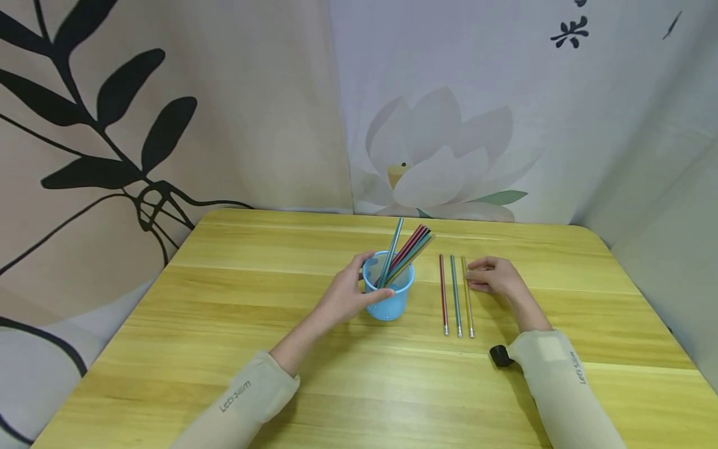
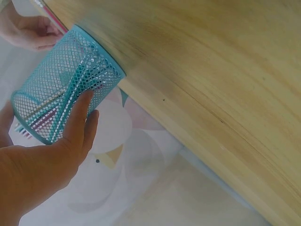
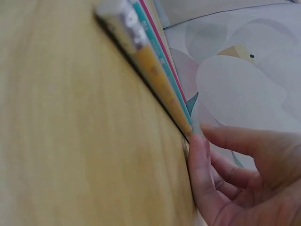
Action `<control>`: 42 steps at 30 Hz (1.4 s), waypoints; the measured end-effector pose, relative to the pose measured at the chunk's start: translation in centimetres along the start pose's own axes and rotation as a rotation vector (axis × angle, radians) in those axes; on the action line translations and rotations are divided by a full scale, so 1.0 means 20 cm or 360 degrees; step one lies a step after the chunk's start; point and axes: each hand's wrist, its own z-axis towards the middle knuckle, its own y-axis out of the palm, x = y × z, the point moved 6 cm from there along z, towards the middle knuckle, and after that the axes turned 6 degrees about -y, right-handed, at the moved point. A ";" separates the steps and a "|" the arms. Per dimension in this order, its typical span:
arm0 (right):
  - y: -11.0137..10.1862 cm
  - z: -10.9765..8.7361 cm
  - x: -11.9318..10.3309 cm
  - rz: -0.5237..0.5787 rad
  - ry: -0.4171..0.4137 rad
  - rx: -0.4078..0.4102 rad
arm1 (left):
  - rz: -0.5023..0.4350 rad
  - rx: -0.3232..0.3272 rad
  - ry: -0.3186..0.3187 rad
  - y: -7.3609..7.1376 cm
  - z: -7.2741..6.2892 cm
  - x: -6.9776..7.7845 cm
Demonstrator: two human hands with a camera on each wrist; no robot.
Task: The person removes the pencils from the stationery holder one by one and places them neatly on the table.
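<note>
My left hand grips a light blue mesh pencil cup, thumb on the near side and fingers round the far side. Several red, teal and yellow pencils lean to the right inside it. Farther right, a red pencil, a teal pencil and a yellow pencil lie side by side on the table, eraser ends toward me. My right hand is just right of the yellow pencil, fingertips at its side. In the right wrist view, thumb and forefinger stand slightly apart beside that pencil.
The wooden table reaches back to a printed curtain with dark leaves and a lotus. A small black object sits at the right sleeve's cuff.
</note>
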 end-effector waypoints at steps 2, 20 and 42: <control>0.00 -0.01 0.00 0.0017 -0.0006 -0.0005 | -0.0003 -0.0003 -0.0002 0.00 0.00 0.00; 0.08 -0.12 -0.21 -0.0020 -0.0218 0.0033 | -0.0024 0.0000 0.0022 0.00 -0.01 0.01; 0.30 -0.21 -0.48 -0.0042 -0.0527 -0.0034 | -0.0004 0.0000 -0.0022 0.00 0.00 0.00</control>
